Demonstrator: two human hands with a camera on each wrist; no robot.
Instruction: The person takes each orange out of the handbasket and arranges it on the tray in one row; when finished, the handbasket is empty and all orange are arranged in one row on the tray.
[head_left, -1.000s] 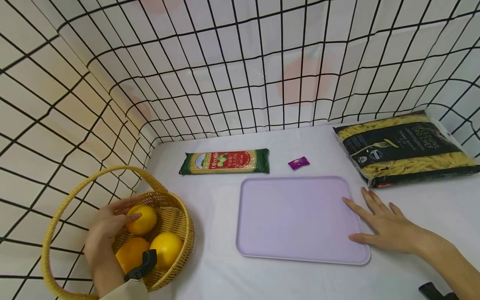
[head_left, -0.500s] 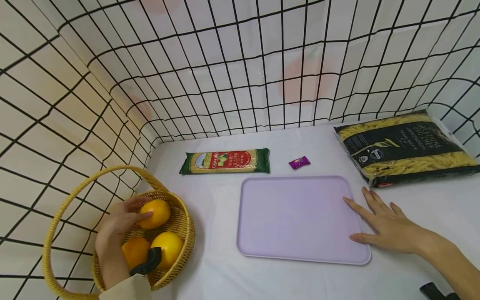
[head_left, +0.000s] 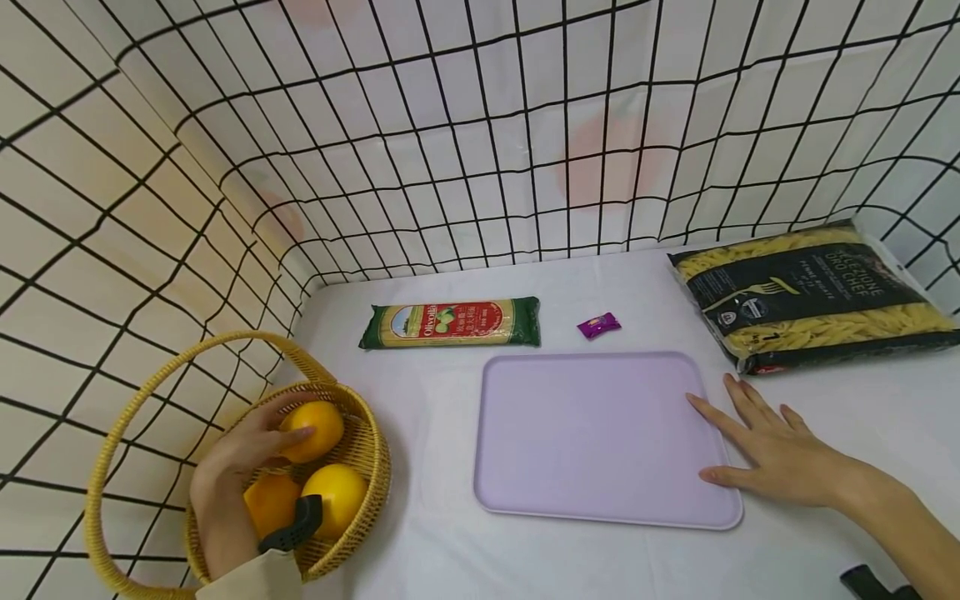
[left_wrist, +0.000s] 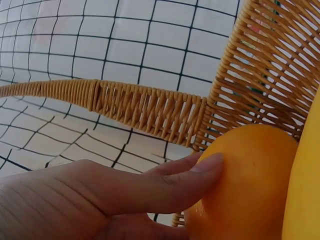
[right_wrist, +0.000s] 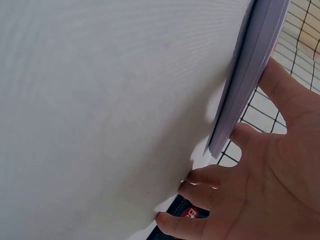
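At the lower left of the head view, a yellow fruit (head_left: 341, 496) and a second orange (head_left: 268, 502) sit in the front part of the wicker basket (head_left: 381, 471), a black strap (head_left: 300, 521) partly covering both. Just beyond them, the left hand (head_left: 243, 454) reaches in from the basket's left side and grips the upper orange (head_left: 315, 432), thumb on the near side, fingers round behind. The upper orange lies directly right of that palm — roundish, with no long axis I can make out. In the left wrist view it fills the lower right, the yellow fruit at its edge; whether those two touch, I cannot tell. The handle (head_left: 303, 360) leans away to the left, so the basket's right rim is what stands between the upper orange and the middle of the frame.

Right of centre, a lilac tray (head_left: 600, 442) lies flat on the white cloth (head_left: 435, 542). The right hand (head_left: 780, 458) rests at its right edge, fingers spread and gripping nothing — well apart from the basket, so the left is the nearer hand.

Farther back are a spaghetti packet (head_left: 453, 323), a purple sweet (head_left: 599, 326) and, at the right, a large pasta bag (head_left: 810, 292); behind them rises black wire mesh (head_left: 566, 171).
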